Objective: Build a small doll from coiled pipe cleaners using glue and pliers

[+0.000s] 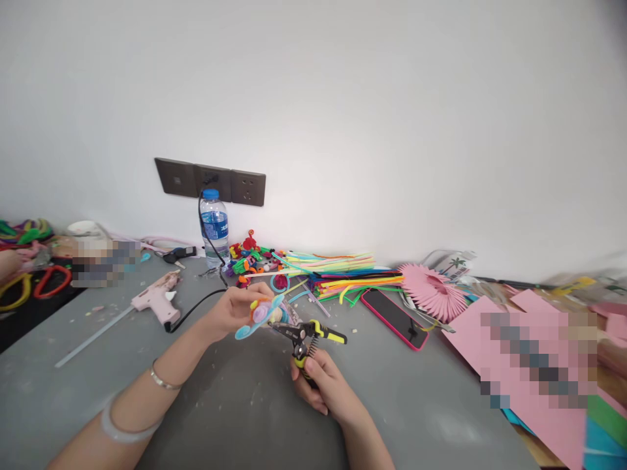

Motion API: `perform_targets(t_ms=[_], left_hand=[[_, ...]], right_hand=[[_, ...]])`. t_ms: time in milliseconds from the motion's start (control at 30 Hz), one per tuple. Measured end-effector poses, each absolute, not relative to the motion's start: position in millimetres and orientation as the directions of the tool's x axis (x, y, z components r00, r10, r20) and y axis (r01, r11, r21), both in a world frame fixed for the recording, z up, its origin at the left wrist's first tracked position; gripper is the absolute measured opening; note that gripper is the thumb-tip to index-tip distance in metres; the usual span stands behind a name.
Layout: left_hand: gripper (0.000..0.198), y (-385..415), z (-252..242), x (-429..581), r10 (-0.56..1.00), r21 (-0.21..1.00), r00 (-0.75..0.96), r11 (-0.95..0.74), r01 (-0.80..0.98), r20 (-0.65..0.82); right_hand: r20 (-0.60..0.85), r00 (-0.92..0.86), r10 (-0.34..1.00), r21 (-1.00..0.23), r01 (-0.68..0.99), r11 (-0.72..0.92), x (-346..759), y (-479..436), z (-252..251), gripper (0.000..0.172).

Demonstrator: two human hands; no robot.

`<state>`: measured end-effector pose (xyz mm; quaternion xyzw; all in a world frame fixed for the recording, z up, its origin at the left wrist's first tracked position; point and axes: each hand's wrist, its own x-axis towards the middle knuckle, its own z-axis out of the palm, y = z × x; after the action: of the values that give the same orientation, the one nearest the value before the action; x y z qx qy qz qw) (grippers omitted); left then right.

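Observation:
My left hand is closed on a small pipe-cleaner craft piece, light blue at its ends with lilac, orange and yellow parts in the middle. My right hand grips wire strippers with black and yellow handles. One handle lies in the palm, while the other sticks out to the right, so the handles are spread. The jaws reach the right side of the craft piece; whether they bite on it I cannot tell. Part of the craft piece is hidden behind my fingers and the tool.
A pink glue gun with a long glue stick lies at left, its cord trailing near my left wrist. Behind stand a water bottle and bundled pipe cleaners. Rightward are a phone, a pleated pink paper and pink sheets.

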<state>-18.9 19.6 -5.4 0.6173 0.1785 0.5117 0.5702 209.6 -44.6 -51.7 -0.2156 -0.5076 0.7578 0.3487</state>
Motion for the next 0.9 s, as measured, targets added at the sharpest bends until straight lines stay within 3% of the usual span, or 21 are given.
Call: perform_targets(t_ms=[900], left_hand=[[0.025,17.6,2.4,-19.9,0.800,0.912,0.460,-0.255,-0.322,0.386]], right_hand=[[-0.044,-0.690,0.722,-0.899,-0.289,-0.330,212.6,-43.4,-50.7,0.048]])
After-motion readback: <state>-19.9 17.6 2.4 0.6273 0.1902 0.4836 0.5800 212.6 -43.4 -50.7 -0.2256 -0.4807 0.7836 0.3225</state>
